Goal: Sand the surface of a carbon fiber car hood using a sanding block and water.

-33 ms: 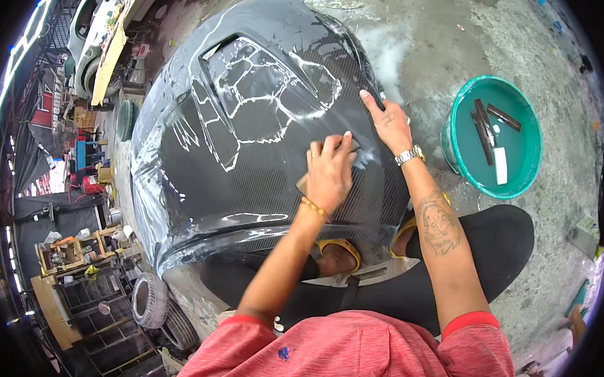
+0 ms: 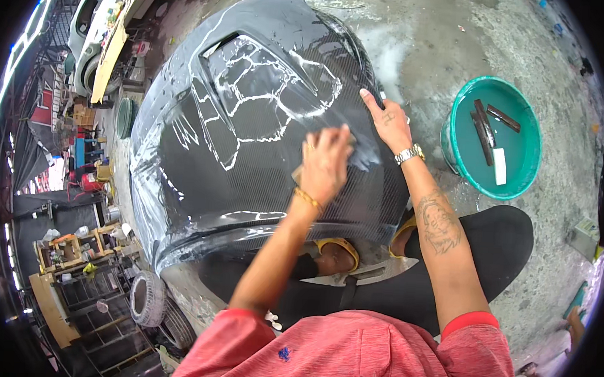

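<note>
A black car hood (image 2: 208, 184) with a fine woven pattern lies before me, streaked with whitish film and wet lines around a raised scoop. My left hand (image 2: 325, 164) is closed over a flat grey-brown sanding block, mostly hidden under the palm, and presses it on the hood's surface right of centre. On the hood's right edge, my right hand (image 2: 391, 125) has its thumb on top and its other fingers curled round the rim. A pale smear shows between the two hands.
At the right, a green basin (image 2: 495, 80) of water holds dark strips (image 2: 483, 134) and a white block (image 2: 499, 166). My legs and yellow footwear (image 2: 345, 245) flank the hood's near edge. Tires (image 2: 147, 300) lie lower left; a car body (image 2: 88, 61) stands upper left.
My left hand has slid slightly up and to the left over the hood, keeping the sanding block under it. My right hand stays on the edge.
</note>
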A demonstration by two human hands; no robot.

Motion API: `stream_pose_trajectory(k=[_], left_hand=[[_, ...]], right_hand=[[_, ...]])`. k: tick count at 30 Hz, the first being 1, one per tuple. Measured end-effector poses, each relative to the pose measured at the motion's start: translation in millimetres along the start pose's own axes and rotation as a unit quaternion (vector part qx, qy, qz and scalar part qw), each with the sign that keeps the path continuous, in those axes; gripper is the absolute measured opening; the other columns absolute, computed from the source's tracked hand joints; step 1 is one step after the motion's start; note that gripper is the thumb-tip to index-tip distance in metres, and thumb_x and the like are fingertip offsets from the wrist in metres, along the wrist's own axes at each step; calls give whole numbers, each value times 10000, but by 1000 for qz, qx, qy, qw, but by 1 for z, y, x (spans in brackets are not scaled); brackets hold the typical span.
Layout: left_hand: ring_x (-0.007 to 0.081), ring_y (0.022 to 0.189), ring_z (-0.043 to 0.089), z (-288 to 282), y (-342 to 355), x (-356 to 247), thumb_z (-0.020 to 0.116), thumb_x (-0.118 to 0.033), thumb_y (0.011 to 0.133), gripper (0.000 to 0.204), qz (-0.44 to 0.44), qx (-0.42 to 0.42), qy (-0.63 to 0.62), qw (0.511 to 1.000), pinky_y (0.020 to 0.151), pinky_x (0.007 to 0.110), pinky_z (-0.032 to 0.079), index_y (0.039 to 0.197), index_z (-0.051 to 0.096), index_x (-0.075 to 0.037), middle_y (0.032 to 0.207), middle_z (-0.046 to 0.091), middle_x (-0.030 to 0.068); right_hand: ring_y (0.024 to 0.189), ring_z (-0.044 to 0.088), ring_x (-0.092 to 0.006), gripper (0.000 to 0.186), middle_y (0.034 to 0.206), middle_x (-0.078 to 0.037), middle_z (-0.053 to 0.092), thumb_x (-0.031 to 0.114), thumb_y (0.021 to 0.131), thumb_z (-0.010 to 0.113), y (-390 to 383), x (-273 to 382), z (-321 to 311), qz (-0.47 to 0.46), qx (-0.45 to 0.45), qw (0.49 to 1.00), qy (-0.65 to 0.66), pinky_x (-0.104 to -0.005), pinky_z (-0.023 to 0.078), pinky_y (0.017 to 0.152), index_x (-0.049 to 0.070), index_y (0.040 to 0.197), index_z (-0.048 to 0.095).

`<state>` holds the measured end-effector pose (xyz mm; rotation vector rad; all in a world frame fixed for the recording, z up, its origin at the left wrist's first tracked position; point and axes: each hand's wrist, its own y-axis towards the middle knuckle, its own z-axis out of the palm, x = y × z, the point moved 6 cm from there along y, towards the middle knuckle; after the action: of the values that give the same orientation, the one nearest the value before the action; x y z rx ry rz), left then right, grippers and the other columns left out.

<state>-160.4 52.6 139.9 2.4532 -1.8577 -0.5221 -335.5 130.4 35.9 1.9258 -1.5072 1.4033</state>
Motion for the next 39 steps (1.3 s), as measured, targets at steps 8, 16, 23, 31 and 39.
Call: stream_pose_trajectory(k=[8, 16, 23, 31, 39], left_hand=[[434, 1036, 545, -17, 38, 51, 585, -131, 970, 357, -36, -106, 100, 989, 921, 541, 453, 1316, 646, -63, 1221, 583, 191], [466, 1102, 554, -21, 100, 77, 571, -194, 1008, 321, -24, -75, 66, 995, 934, 555, 460, 1276, 642, -33, 1190, 579, 232], [450, 1030, 549, 20, 3, -5, 621, -163, 975, 449, -36, -21, -15, 999, 969, 540, 452, 1407, 600, -42, 1185, 600, 213], [474, 1076, 557, -16, 123, 82, 589, -167, 991, 369, -33, -89, 30, 995, 989, 565, 441, 1328, 626, -20, 1200, 573, 234], [388, 1032, 562, 13, 4, -5, 691, -92, 904, 470, 59, 9, -32, 998, 916, 478, 466, 1368, 631, -49, 1165, 617, 138]], right_hand=[[1086, 665, -477, 1008, 1052, -372, 681, 871, 863, 476, 0, 9, 9, -24, -43, 999, 9, -496, 483, 973, -103, 987, 705], [674, 555, -273, 665, 732, -118, 668, 609, 980, 604, 16, 6, 20, -14, 37, 990, 132, -419, 475, 709, -27, 821, 713], [716, 567, -77, 422, 808, 20, 671, 452, 937, 774, 17, -40, 35, 96, 89, 945, 299, -267, 475, 679, 43, 842, 731], [846, 685, -126, 361, 956, -30, 755, 377, 934, 796, 10, 9, 57, 115, 191, 856, 467, -286, 542, 799, 23, 982, 747], [804, 690, -121, 325, 936, -42, 758, 341, 927, 810, 2, -19, 41, 162, 174, 834, 498, -284, 545, 769, 28, 976, 741]])
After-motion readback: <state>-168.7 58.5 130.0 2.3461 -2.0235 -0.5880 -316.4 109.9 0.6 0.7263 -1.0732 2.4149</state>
